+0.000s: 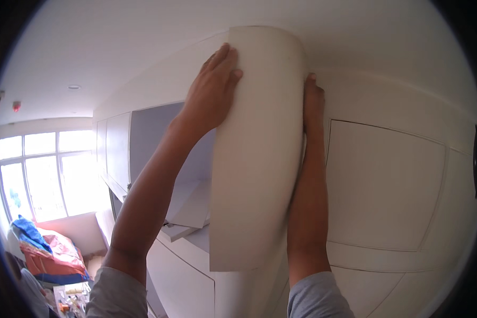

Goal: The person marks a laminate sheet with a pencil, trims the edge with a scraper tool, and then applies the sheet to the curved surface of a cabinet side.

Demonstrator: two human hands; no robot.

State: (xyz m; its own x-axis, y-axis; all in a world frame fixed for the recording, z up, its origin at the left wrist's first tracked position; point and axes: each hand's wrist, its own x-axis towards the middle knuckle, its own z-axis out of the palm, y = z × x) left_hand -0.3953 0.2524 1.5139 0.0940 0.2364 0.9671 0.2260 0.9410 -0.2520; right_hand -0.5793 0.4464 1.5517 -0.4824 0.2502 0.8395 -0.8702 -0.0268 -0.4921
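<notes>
A tall white panel [259, 148] stands upright right in front of me, its top close to the ceiling and its right side looking curved. My left hand [214, 87] lies along its upper left edge, fingers stretched upward and thumb against the front. On the opposite side, my right hand [314, 103] presses against the right edge with fingers pointing up; part of that hand is hidden. The panel is held between both hands, my arms raised. Just behind and left of it, an open white cabinet [159, 132] shows a grey interior.
Inside the cabinet's lower part lies a loose-looking white board [191, 206]. A framed white wall panel [387, 180] is on the right. Far left are a bright window [42, 169], a red and blue covered heap [53, 252] and a cluttered surface [71, 299].
</notes>
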